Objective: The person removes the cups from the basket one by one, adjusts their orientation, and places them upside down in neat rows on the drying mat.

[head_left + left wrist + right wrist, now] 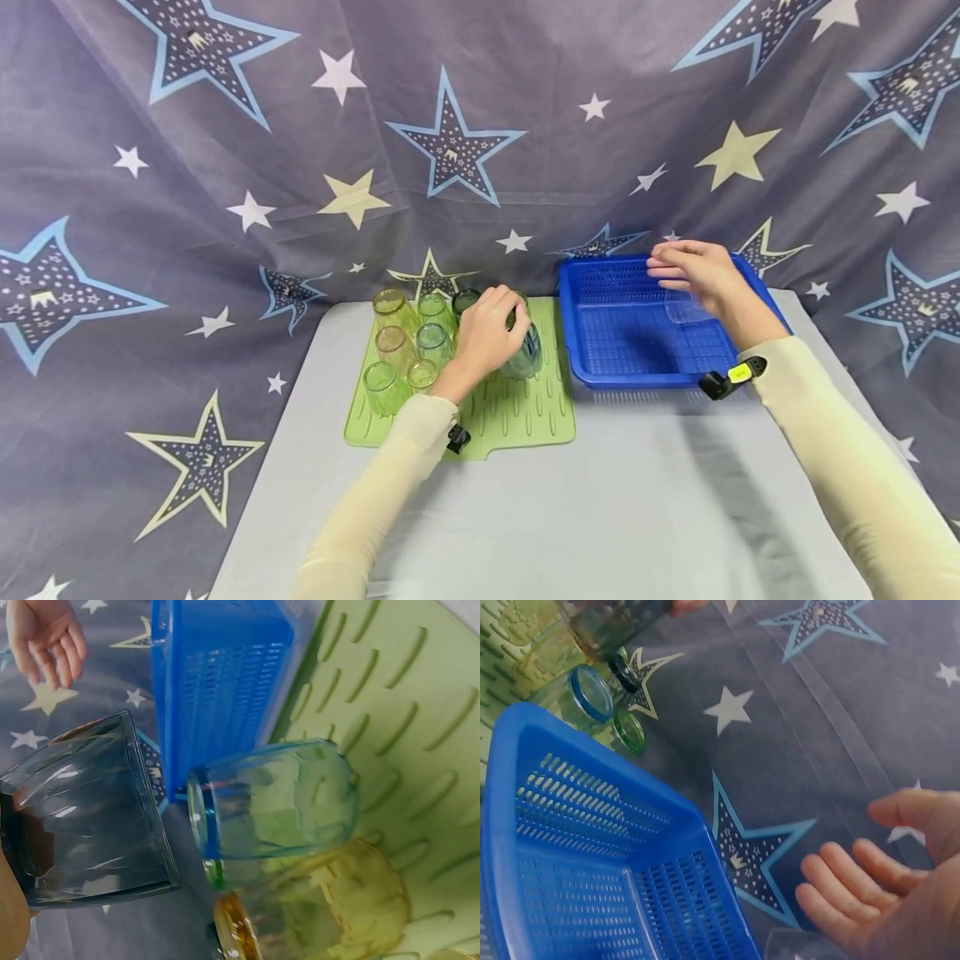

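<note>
My left hand (487, 329) grips a dark grey glass (94, 825) by its base end, tilted above the right half of the green drying mat (517, 417). A bluish glass (527, 358) stands on the mat below that hand, partly hidden by it. Over the right part of the blue basket (581, 354) hangs my right hand (701, 271), fingers loosely extended and holding nothing. Just beneath it, a clear glass (684, 308) overlaps the basket's right side in the head view.
Several tinted glasses, among them a green one (385, 390), a pink one (393, 346) and an amber one (393, 307), stand in rows on the mat's left half. The white table (585, 508) meets a star-patterned curtain (517, 200) behind the basket and mat.
</note>
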A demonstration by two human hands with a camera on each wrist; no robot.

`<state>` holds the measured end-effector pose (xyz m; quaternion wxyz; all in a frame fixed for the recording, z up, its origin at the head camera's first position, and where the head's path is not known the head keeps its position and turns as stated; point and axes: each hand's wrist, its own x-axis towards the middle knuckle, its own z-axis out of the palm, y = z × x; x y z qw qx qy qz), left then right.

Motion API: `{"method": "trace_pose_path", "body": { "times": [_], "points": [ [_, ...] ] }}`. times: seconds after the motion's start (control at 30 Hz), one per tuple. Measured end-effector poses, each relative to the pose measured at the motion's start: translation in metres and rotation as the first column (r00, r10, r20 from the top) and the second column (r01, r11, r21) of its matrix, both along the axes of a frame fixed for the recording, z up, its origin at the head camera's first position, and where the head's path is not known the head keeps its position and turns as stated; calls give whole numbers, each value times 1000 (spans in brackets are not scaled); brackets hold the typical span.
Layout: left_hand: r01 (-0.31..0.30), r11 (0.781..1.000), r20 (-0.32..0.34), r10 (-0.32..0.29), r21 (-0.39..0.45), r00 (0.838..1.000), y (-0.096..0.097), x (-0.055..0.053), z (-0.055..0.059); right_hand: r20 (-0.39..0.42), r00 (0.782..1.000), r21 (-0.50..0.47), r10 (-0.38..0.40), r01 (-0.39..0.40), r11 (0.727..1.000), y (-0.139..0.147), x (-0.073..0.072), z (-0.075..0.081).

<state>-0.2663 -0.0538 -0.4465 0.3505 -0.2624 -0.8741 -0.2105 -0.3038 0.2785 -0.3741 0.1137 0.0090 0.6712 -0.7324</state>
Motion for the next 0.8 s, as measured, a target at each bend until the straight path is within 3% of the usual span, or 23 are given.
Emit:
{"method": "trace_pose_path", "body": {
  "times": [0.13, 0.27, 0.47, 0.67, 0.8],
  "points": [
    [4, 1000, -14, -4, 10, 1000, -10, 1, -7, 126, 990, -70, -66, 75, 995, 11, -8, 0],
    [26, 999, -14, -25, 28, 1000, -20, 3, -14, 234, 957, -56, -172, 190, 980, 19, -17, -5],
    [32, 999, -11, -32, 15, 999, -31, 7, -21, 335, 883, 89, -327, 316, 945, 30, -31, -17],
    [46, 999, -2, -46, -11, 999, -38, 11, -28, 421, 807, 216, -415, 355, 910, 38, -42, -29],
    [57, 998, 27, -56, -22, 998, -40, 14, -31, 424, 771, 323, -476, 362, 875, 43, -43, -42]
  ]
}}
